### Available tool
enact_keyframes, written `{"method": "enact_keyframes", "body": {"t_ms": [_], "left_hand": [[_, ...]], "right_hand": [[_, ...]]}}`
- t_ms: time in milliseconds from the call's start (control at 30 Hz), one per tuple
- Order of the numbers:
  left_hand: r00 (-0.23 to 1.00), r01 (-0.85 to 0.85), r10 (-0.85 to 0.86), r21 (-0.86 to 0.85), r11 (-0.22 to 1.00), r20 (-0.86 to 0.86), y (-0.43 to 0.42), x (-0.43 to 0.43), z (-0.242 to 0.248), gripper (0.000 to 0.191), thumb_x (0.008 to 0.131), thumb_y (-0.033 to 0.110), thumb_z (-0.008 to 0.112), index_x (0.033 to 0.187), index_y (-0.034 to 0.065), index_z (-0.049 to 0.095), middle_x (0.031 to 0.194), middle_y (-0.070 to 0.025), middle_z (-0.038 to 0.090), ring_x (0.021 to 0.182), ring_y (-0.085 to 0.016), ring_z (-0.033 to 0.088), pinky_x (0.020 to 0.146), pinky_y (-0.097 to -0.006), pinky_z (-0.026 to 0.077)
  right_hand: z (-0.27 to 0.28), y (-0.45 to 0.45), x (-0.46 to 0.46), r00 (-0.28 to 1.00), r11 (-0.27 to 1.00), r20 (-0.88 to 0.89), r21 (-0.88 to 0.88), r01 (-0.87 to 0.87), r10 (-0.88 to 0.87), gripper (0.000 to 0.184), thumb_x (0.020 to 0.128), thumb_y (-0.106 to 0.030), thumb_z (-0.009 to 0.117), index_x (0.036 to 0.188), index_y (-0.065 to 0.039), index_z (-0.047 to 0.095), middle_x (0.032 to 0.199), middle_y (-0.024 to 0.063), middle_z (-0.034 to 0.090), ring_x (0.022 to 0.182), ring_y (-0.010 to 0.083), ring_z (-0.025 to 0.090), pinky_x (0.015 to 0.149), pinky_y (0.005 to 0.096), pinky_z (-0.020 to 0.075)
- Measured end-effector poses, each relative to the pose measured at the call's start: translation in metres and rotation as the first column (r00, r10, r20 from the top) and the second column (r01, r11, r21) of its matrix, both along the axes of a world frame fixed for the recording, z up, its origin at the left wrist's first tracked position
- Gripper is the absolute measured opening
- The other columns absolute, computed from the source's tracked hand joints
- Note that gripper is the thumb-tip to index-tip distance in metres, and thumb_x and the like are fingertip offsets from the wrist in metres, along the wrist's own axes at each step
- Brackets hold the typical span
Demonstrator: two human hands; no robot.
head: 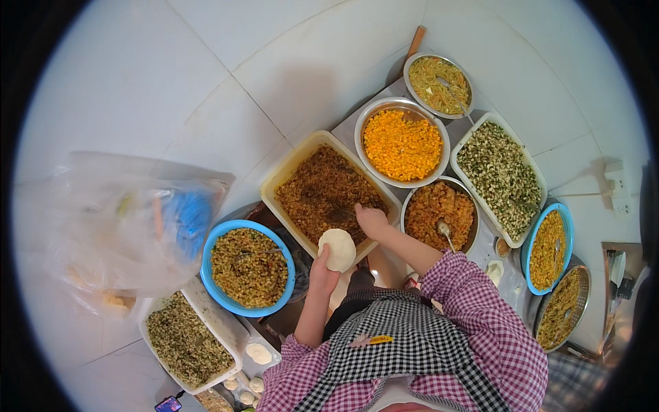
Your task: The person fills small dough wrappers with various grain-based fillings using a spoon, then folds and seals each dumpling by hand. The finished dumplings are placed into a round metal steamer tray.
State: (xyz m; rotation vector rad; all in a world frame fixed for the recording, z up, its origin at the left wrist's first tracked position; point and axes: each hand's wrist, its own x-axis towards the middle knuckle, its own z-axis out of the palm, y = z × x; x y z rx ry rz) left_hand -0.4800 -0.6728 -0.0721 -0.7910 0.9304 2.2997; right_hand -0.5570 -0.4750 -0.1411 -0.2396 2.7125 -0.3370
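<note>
My left hand (323,275) holds a flat, pale round of dough (337,251) from below, over the near edge of a cream rectangular tub (289,164). The tub contains a dark reddish-brown minced filling (322,185). Inside its right corner, my right hand (371,221) grips a metal spoon (342,210), whose far end is partly lost in the filling. Just right of that hand stands a steel bowl (476,229) of orange-red filling with a spoon in it. A blue basin (207,268) of diced filling is to the left of my left hand.
Beyond are a steel bowl (362,139) of yellow diced filling and another (409,85) with shreds. Right: a white tub (535,170), blue basin (569,232), steel colander (584,298). Left: a plastic bag (118,232), white tub (216,309), dough pieces (258,354), phone (168,405).
</note>
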Motion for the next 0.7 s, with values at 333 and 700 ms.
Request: {"method": "enact_keyframes", "body": {"t_ms": [333,700], "left_hand": [[0.997,-0.066,0.071,-0.121,0.990,0.034,-0.029,-0.033,-0.023,0.057,0.103,0.033,0.054,0.147,0.0006,0.038,0.148,-0.0137,0.046,0.135,-0.031,0.047,0.111,-0.0470,0.042],[0.993,0.009,-0.091,-0.736,0.677,-0.072,-0.002,-0.110,-0.043,0.054,0.108,0.034,0.043,0.151,0.0016,0.036,0.149,-0.0143,0.043,0.136,-0.031,0.044,0.111,-0.0443,0.037]], "right_hand": [[0.043,-0.025,-0.052,0.911,0.984,-0.413,-0.173,-0.052,-0.025,0.025,0.087,-0.009,0.060,0.112,-0.008,0.055,0.076,0.0145,0.066,0.067,0.0313,0.070,0.054,0.0424,0.0550],[0.030,0.009,0.003,0.973,0.980,-0.200,-0.182,0.076,-0.112,0.027,0.083,0.000,0.055,0.110,-0.001,0.053,0.070,0.0188,0.065,0.068,0.0372,0.068,0.057,0.0464,0.0539]]}}
